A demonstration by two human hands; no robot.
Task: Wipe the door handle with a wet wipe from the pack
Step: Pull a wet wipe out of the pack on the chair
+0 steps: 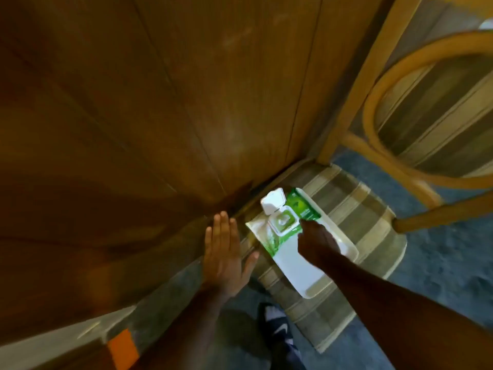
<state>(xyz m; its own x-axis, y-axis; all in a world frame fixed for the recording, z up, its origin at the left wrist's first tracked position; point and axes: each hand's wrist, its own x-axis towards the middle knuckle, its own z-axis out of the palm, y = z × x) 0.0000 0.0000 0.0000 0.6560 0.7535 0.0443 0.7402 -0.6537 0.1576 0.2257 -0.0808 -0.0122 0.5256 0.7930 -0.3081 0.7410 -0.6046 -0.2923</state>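
Note:
A green and white pack of wet wipes lies in a white tray on a striped chair seat. Its white flip lid stands open, showing the round opening. My right hand reaches down over the pack, fingertips at the edge of the opening; whether it pinches a wipe I cannot tell. My left hand is flat with fingers spread, held near the bottom of the brown wooden door. The door handle is not in view.
The striped seat cushion belongs to a wooden chair whose curved back rises at the right. Blue carpet covers the floor. My foot in a dark shoe stands below the chair. An orange patch shows at lower left.

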